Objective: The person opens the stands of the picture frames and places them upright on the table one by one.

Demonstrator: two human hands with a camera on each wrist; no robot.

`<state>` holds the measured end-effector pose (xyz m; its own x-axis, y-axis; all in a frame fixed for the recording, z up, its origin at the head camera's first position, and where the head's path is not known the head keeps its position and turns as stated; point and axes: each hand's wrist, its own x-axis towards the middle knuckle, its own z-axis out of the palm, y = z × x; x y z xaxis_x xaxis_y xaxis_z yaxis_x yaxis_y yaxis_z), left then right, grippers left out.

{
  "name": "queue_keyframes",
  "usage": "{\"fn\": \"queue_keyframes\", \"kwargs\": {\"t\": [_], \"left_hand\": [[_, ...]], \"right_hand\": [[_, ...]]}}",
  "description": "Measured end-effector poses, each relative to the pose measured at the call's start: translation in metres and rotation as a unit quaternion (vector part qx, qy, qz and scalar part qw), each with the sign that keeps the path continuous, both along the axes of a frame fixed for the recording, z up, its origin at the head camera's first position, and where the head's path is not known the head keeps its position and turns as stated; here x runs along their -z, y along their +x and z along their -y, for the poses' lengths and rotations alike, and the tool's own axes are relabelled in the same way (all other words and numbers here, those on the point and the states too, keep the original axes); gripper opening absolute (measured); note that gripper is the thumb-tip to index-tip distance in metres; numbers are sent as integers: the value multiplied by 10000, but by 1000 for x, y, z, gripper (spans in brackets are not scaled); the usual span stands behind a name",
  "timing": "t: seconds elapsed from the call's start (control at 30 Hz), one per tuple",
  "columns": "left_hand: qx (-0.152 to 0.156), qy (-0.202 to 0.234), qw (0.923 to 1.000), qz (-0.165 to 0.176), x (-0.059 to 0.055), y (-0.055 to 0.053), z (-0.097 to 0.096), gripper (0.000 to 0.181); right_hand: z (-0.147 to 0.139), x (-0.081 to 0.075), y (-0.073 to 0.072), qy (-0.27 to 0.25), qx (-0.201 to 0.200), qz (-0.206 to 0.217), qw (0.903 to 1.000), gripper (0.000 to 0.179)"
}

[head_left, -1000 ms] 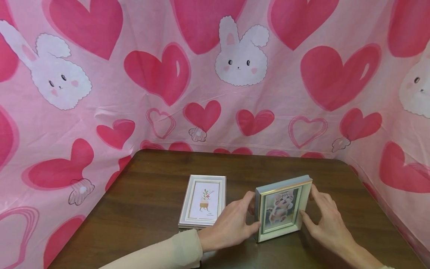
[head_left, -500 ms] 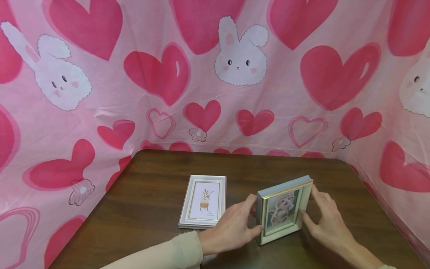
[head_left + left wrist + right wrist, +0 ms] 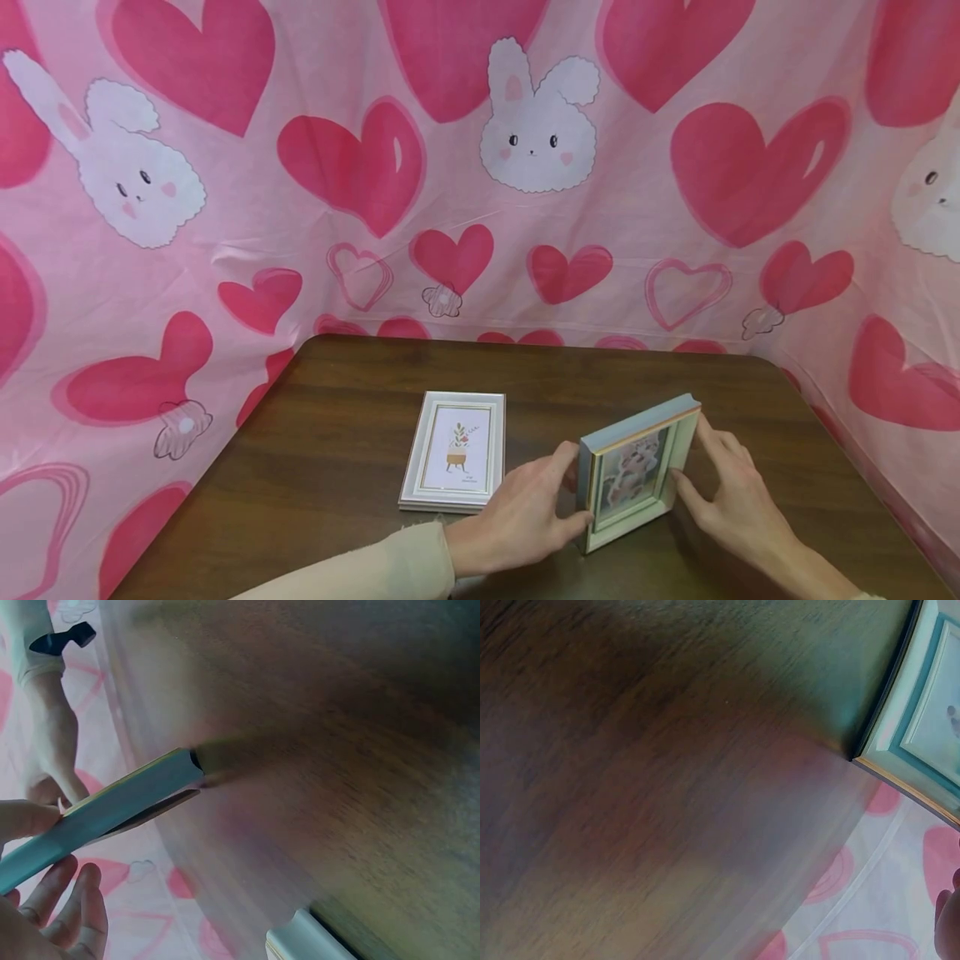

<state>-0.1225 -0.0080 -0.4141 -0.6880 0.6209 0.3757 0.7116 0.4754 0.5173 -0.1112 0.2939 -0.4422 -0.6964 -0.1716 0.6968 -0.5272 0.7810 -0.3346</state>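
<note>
In the head view, a pale photo frame (image 3: 632, 471) with a gold rim and a kitten picture stands upright on the table, turned at an angle. My left hand (image 3: 521, 510) pinches its near left edge, thumb in front and fingers behind. At the far right edge, my right hand (image 3: 738, 508) holds it with the thumb on the front side. The left wrist view looks along the frame's bluish side (image 3: 112, 806), where a thin back stand (image 3: 154, 813) sticks out a little. Part of the frame's front border (image 3: 907, 735) shows in the right wrist view.
A second white photo frame (image 3: 459, 450), with a potted plant picture, lies flat on the dark wooden table (image 3: 360, 417) left of the upright one, close to my left forearm. Pink cloth (image 3: 450, 192) with hearts and rabbits hangs around the table's back and sides.
The kitten frame's near left edge has swung slightly right and toward me, my left hand moving with it. My right hand has stayed almost in place. The flat frame has not moved.
</note>
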Motion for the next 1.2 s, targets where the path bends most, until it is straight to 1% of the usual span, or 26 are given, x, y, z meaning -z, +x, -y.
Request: {"fn": "queue_keyframes", "kwargs": {"t": [0.17, 0.27, 0.37, 0.4, 0.5, 0.57, 0.67, 0.73, 0.83, 0.93, 1.07, 1.17, 1.2], "left_hand": [[38, -54, 9999, -104, 0, 1, -1, 55], [94, -77, 9997, -208, 0, 1, -1, 57], [268, -181, 9992, -226, -2, -1, 0, 60], [362, -223, 9989, -181, -4, -2, 1, 60], [669, -402, 9969, -19, -11, -9, 4, 59], [817, -533, 9952, 42, -18, -15, 7, 53], [952, -622, 9934, 140, -24, -26, 9, 43], [1007, -600, 9926, 324, -25, -34, 10, 37], [1072, -476, 9910, 645, -23, -43, 7, 33], [1181, -330, 9888, 854, -20, -49, 4, 34], [1395, -182, 9848, 1021, -13, -53, -2, 36], [1524, -159, 9810, 1191, -9, -56, -6, 38], [1559, -152, 9795, 1264, -7, -56, -7, 39]], "right_hand": [[0, 1, 0, -55, -47, -38, 10000, 116], [-2, 2, -1, -115, -143, -93, 9998, 114], [-4, 4, -2, -190, -306, -157, 9992, 102], [-5, 4, -3, -214, -362, -166, 9990, 97], [-6, 6, -3, -260, -450, -177, 9985, 83], [-5, 6, -4, -281, -470, -193, 9983, 80], [-4, 6, -5, -251, -446, -253, 9984, 82], [-4, 6, -5, -215, -410, -300, 9985, 85], [-3, 5, -5, -163, -358, -335, 9987, 86], [-3, 5, -6, -156, -345, -348, 9987, 86], [-3, 6, -5, -183, -363, -337, 9986, 85], [-4, 6, -4, -205, -395, -263, 9987, 79], [-4, 6, -4, -216, -400, -238, 9987, 81]]}}
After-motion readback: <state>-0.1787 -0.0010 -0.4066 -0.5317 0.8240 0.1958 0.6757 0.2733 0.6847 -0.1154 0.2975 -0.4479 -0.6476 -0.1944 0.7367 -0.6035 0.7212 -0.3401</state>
